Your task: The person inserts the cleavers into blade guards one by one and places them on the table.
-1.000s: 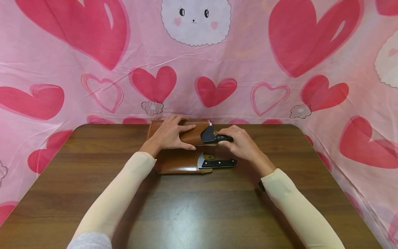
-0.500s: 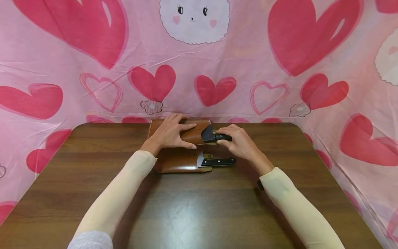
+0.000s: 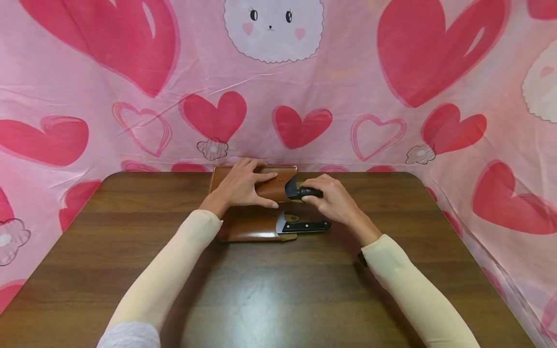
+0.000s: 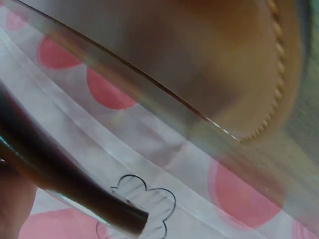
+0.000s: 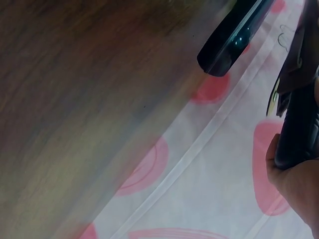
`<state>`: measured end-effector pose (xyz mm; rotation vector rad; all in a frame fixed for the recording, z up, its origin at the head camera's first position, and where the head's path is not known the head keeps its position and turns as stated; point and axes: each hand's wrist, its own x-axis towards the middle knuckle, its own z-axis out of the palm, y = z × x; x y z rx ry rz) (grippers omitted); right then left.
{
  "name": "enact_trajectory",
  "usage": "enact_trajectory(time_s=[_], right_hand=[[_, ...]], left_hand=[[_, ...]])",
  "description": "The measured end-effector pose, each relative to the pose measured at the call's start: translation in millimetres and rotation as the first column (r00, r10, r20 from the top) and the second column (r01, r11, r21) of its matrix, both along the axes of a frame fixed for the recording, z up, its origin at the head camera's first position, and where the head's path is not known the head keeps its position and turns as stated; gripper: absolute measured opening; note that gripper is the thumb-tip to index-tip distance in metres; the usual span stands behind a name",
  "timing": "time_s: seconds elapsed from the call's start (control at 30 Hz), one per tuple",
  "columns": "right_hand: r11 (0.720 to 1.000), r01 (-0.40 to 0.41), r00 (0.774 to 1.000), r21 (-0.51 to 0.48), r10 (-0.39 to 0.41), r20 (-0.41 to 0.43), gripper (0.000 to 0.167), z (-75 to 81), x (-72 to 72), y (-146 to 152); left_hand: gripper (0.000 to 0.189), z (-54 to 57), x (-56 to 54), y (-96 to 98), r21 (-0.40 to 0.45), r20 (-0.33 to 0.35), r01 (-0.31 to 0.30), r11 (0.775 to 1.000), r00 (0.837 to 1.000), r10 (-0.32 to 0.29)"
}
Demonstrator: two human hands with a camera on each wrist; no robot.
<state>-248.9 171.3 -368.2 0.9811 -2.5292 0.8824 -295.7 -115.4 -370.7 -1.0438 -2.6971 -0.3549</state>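
Observation:
A brown leather knife sheath [image 3: 278, 190] lies near the table's far edge. My left hand [image 3: 238, 187] grips it across its width, fingers at the far edge and thumb at the near one. Out of its right end comes a dark-bladed knife [image 3: 311, 192], most of the blade hidden inside. My right hand [image 3: 336, 197] holds this knife by its black handle, which also shows at the right of the right wrist view. Closer to me lies a second brown sheath [image 3: 252, 229], holding a knife with a riveted black handle [image 3: 307, 226]; neither hand holds it.
The wooden table [image 3: 261, 295] stretches toward me, reflecting light. Behind it hangs a pink cloth [image 3: 348, 87] printed with hearts. The second sheath's stitched corner [image 4: 269, 99] fills the upper part of the left wrist view.
The far sheath and my left hand have shifted slightly right, and my right hand slightly left. Less of the dark blade shows at the sheath's mouth. The near sheath stays put.

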Motion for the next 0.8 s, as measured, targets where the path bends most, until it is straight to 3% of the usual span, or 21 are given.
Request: enact_trajectory(time_s=[0.33,0.8], right_hand=[[1.0,0.002,1.0,-0.003,-0.002,0.013,0.031,3.0,-0.3,-6.4],[1.0,0.006,0.999,-0.011,-0.006,0.033,0.029,-2.6,-0.1,-12.9]], left_hand=[[0.092,4.4,-1.7,7.6,0.002,0.009,-0.001,1.0,1.0,0.001],[0.093,1.0,-1.3,13.5,0.001,-0.006,-0.001,1.0,1.0,0.001]])
